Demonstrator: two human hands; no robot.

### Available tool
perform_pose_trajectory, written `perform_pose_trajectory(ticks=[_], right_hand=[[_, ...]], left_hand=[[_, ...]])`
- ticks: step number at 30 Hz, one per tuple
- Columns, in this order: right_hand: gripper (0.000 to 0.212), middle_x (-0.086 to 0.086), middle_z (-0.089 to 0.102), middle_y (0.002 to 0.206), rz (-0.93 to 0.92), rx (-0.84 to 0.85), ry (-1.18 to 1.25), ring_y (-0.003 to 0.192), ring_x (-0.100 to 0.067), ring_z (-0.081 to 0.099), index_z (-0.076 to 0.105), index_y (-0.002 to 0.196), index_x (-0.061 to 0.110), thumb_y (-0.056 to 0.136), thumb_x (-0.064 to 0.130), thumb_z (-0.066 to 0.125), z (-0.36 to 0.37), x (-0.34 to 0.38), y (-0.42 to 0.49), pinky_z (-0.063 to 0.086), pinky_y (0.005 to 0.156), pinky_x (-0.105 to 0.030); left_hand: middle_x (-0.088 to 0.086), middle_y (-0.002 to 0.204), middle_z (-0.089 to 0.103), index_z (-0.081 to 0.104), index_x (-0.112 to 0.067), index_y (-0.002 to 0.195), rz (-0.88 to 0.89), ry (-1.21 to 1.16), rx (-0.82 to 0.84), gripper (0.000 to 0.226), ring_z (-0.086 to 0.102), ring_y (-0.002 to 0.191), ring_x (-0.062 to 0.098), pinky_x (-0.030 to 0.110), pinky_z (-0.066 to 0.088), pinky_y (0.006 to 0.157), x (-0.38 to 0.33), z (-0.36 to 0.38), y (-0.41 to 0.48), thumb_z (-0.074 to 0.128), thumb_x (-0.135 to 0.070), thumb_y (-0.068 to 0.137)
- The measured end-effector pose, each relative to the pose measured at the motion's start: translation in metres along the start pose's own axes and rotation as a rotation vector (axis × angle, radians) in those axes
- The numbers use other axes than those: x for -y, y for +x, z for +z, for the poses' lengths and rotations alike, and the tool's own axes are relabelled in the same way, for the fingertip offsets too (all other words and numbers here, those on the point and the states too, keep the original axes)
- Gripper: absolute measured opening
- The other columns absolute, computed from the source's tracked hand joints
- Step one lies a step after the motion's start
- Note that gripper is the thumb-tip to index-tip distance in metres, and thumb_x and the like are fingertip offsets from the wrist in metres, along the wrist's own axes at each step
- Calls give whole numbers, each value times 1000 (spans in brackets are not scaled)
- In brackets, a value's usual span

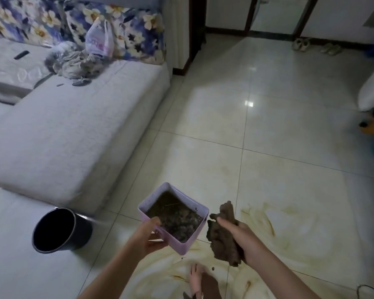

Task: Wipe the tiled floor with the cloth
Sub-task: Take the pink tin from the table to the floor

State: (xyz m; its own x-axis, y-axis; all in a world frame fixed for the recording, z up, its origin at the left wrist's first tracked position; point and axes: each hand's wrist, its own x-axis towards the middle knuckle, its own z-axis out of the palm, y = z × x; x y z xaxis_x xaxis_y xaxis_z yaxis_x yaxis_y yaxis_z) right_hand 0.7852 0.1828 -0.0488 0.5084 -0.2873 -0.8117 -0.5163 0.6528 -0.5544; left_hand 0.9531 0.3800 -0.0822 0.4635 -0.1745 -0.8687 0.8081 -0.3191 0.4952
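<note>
The left hand [148, 236] grips one square lilac plastic container [183, 248] of murky water by its near corner. The right hand [244, 240] clutches one wadded brown cloth [221, 236], held above the smeared cream tiled floor [246, 137]. One round black bucket [84, 231] sits on the floor at left.

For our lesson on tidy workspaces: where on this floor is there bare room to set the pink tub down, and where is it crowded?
Free: the clean tiles right of the sofa, up to the shoes. Crowded: beside the black bucket, and the smeared tiles below the pink tub, where a foot rests.
</note>
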Motion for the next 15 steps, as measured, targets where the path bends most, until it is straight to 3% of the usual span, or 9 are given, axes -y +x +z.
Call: perform_pose_trajectory(ticks=[4, 7, 9, 15], right_hand=[[37, -19, 73, 90, -42, -31, -151, 78, -32, 69, 63, 104, 3, 82, 30, 77, 29, 22, 59, 55, 75, -43], [35, -13, 71, 94, -64, -77, -246, 84, -28, 68, 60, 103, 13, 80, 32, 78, 46, 40, 113, 56, 78, -42], [34, -6, 67, 97, -63, -123, -314, 87, -21, 65, 56, 103, 20, 81, 35, 76, 52, 49, 150, 53, 72, -33], [35, 13, 64, 87, -114, -216, -413, 76, -1, 60, 48, 102, 31, 78, 25, 73, 57, 48, 260, 41, 57, -15]], left_hand=[[27, 110, 58, 54, -5, 113, -25, -53, 12, 32, 66, 92, 43, 43, 58, 63, -12, 2, 53, 67, -11, 84], [24, 102, 58, 50, -13, 114, -20, -54, 22, 32, 68, 76, 41, 39, 57, 63, -28, 11, 105, 63, -13, 85], [22, 99, 58, 48, -17, 115, -36, -40, 20, 32, 67, 68, 38, 39, 57, 65, -39, 22, 134, 59, -12, 85], [14, 107, 59, 47, -41, 116, -10, -81, 61, 50, 70, 83, 35, 40, 53, 73, -59, 38, 229, 72, -24, 75]])
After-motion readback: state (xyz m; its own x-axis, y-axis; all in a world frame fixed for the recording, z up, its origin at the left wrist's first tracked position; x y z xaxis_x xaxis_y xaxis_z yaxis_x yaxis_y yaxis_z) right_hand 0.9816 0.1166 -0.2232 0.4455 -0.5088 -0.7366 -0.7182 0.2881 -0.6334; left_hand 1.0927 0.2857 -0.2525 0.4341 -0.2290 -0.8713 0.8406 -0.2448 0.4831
